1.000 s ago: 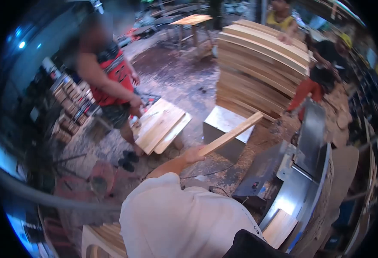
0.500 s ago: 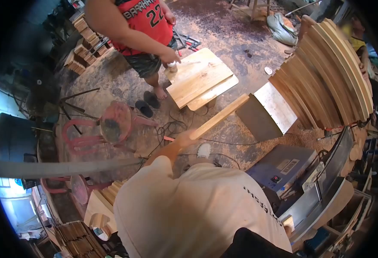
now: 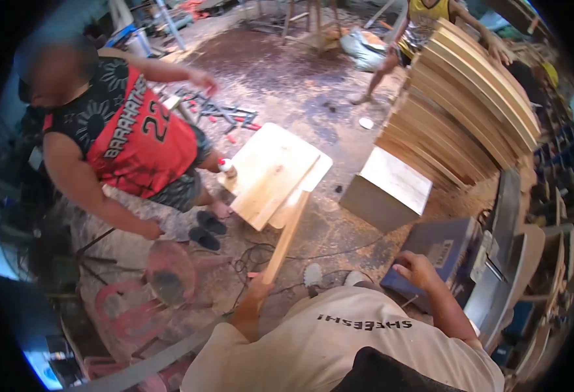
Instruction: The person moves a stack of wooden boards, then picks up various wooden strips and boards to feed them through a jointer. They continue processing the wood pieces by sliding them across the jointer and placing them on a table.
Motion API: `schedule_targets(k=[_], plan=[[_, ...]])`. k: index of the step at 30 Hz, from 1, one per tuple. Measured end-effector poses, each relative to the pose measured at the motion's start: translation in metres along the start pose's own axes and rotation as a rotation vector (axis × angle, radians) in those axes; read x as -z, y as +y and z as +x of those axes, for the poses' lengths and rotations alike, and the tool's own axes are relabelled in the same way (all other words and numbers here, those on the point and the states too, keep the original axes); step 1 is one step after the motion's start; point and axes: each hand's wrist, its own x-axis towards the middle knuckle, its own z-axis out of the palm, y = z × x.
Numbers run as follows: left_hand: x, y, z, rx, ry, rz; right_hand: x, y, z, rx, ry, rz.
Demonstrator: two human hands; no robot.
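Observation:
A long narrow strip of wood (image 3: 287, 238) is held near its lower end by my left hand (image 3: 259, 289), with its far end at the edge of the boards. My right hand (image 3: 419, 270) is raised over the blue-grey machine box (image 3: 430, 251), its fingers curled; whether it holds anything is too small to tell. Two flat wooden boards (image 3: 275, 186) lie on a pale low table (image 3: 280, 137), with a small glue bottle (image 3: 227, 167) at their left side.
A person in a red jersey (image 3: 143, 144) stands at the left; another in yellow (image 3: 430, 13) is behind the tall stack of curved boards (image 3: 457, 104). A pale box (image 3: 391, 189), red stool (image 3: 169, 271), black slippers (image 3: 205, 232), cables and clamps (image 3: 225, 114) are around.
My view has shifted. The wood strip now points more steeply forward. My right hand has come up into view from the right. The person in red has let go of the bottle and straightened.

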Motion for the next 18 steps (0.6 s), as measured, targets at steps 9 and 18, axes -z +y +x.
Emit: schedule_targets(k=[9, 18], plan=[[-0.007, 0.137, -0.022, -0.090, -0.145, -0.282, 0.117, -0.179, 0.059, 1.075, -0.457, 0.578], [-0.055, 0.173, -0.031, 0.169, 0.228, -0.080, 0.188, -0.238, 0.035, 1.684, -1.190, 0.971]])
